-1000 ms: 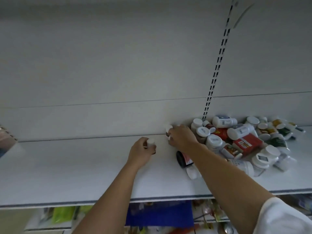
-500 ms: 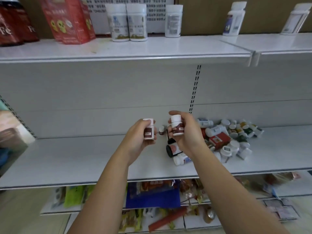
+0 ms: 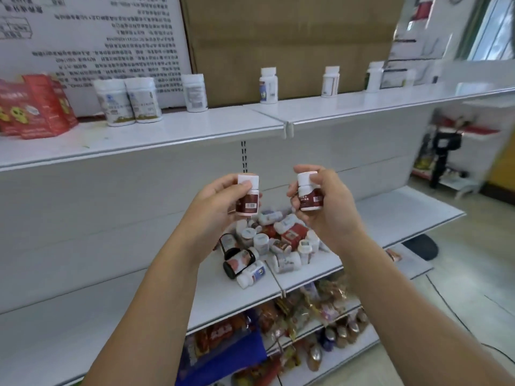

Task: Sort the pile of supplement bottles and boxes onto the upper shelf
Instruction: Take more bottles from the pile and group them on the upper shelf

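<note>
White-capped, maroon-labelled bottles (image 3: 247, 198); red boxes (image 3: 41, 107)

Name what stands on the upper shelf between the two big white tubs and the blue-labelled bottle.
One white bottle, next to the tubs; then bare shelf. Head view.

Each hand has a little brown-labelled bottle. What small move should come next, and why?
Probably raise both to the upper shelf and stand them side by side: the left hand grips a brown-labelled bottle, the right hand its twin, and two like white jars already stand paired there.
</note>
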{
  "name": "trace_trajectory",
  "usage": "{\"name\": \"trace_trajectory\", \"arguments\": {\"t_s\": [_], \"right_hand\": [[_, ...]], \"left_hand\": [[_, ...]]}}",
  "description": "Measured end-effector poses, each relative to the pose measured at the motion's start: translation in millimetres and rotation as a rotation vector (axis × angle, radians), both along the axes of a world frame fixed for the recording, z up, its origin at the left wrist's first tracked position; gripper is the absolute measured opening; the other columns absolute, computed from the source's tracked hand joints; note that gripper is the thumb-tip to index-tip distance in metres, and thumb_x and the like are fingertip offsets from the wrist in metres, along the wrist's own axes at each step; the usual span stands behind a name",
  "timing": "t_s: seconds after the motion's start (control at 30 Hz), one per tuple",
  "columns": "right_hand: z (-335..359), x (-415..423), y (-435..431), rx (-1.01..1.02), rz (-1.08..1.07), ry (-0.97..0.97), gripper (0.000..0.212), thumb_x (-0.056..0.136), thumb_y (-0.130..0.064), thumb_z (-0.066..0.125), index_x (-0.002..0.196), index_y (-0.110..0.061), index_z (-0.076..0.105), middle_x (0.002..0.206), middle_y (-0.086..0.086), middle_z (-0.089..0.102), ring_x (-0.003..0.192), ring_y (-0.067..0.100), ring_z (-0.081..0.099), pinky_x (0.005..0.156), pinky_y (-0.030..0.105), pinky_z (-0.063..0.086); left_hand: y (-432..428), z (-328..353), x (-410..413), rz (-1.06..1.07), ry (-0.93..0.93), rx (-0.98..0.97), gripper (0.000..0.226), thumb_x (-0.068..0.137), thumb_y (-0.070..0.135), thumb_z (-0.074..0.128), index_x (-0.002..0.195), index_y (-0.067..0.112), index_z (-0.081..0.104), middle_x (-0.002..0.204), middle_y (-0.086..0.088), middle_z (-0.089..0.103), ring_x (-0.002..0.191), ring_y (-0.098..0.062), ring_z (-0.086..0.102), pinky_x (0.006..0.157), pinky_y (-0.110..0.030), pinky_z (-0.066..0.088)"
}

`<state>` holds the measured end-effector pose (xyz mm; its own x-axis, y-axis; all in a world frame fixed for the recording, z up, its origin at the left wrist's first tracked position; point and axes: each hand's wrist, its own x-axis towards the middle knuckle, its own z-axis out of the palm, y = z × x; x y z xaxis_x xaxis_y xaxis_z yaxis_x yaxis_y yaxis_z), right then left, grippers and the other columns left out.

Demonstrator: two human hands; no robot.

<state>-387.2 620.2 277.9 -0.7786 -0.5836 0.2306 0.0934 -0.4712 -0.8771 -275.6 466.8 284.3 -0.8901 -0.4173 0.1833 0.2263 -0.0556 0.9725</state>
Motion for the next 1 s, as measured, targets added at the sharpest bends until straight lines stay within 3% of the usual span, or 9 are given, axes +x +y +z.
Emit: {"name": "trace_trajectory", "arguments": {"t_s": [0.1,0.27,0.5,0.63,0.73,0.8,0.9,1.0], "right_hand": [[14,-25,37,0.000,-0.036,0.015,0.027,0.078,-0.022,0.043,0.100,-0.007,0.047,0.071,0.014,0.067,0.053,0.017,0.051,0.045,0.024,0.035],[38,-91,114,-0.040,-0.143,0.036,0.022,0.077,-0.024,0.047,0.093,-0.010,0.041,0.075,0.019,0.067,0.055,0.017,0.053,0.047,0.022,0.040],[72,-208,232,0.009,-0.306,0.126,0.015,0.086,-0.019,0.050,0.097,-0.008,0.050,0.074,0.010,0.068,0.059,0.019,0.060,0.050,0.025,0.047],[90,-276,287,0.098,-0.319,0.167,0.014,0.084,-0.026,0.058,0.088,-0.013,0.055,0.081,0.009,0.062,0.072,0.021,0.067,0.076,0.038,0.054],[103,-329,321,0.205,-0.348,0.263,0.014,0.081,-0.036,0.059,0.081,-0.022,0.061,0.089,0.009,0.061,0.082,0.019,0.065,0.098,0.048,0.048],[113,-359,336,0.269,-0.364,0.310,0.017,0.083,-0.039,0.059,0.072,-0.030,0.067,0.087,0.003,0.063,0.085,0.017,0.063,0.103,0.051,0.044],[126,-412,355,0.319,-0.398,0.356,0.020,0.090,-0.038,0.058,0.078,-0.032,0.073,0.086,-0.003,0.070,0.091,0.019,0.065,0.102,0.051,0.045],[135,-466,363,0.376,-0.443,0.435,0.017,0.091,-0.040,0.059,0.095,-0.027,0.069,0.087,-0.005,0.074,0.095,0.021,0.069,0.096,0.049,0.050]], "left_hand": [[25,13,-35,-0.043,0.012,-0.094,0.017,0.094,0.018,0.060,0.098,0.025,0.074,0.097,-0.007,0.074,0.085,-0.013,0.068,0.067,-0.022,0.053],[80,39,-114,-0.174,0.046,-0.159,0.014,0.092,0.018,0.062,0.100,0.024,0.073,0.108,-0.013,0.072,0.094,-0.019,0.069,0.075,-0.028,0.055],[170,81,-248,-0.278,0.140,-0.302,0.011,0.081,0.027,0.072,0.090,0.027,0.076,0.093,0.000,0.075,0.083,-0.013,0.071,0.069,-0.020,0.056],[218,108,-324,-0.307,0.159,-0.327,0.016,0.075,0.031,0.072,0.090,0.027,0.076,0.090,0.003,0.074,0.080,-0.012,0.071,0.068,-0.021,0.055],[249,128,-381,-0.318,0.151,-0.357,0.031,0.073,0.031,0.073,0.102,0.019,0.072,0.092,0.002,0.075,0.085,-0.014,0.071,0.073,-0.025,0.056],[262,142,-412,-0.329,0.109,-0.421,0.038,0.071,0.032,0.076,0.105,0.017,0.071,0.094,0.000,0.076,0.089,-0.015,0.071,0.083,-0.031,0.055],[278,162,-461,-0.351,0.039,-0.563,0.047,0.064,0.034,0.085,0.105,0.015,0.072,0.097,-0.003,0.076,0.086,-0.013,0.069,0.083,-0.032,0.051],[284,178,-510,-0.351,-0.018,-0.641,0.039,0.071,0.036,0.076,0.102,0.012,0.073,0.097,-0.005,0.076,0.088,-0.016,0.069,0.091,-0.034,0.053]]}}
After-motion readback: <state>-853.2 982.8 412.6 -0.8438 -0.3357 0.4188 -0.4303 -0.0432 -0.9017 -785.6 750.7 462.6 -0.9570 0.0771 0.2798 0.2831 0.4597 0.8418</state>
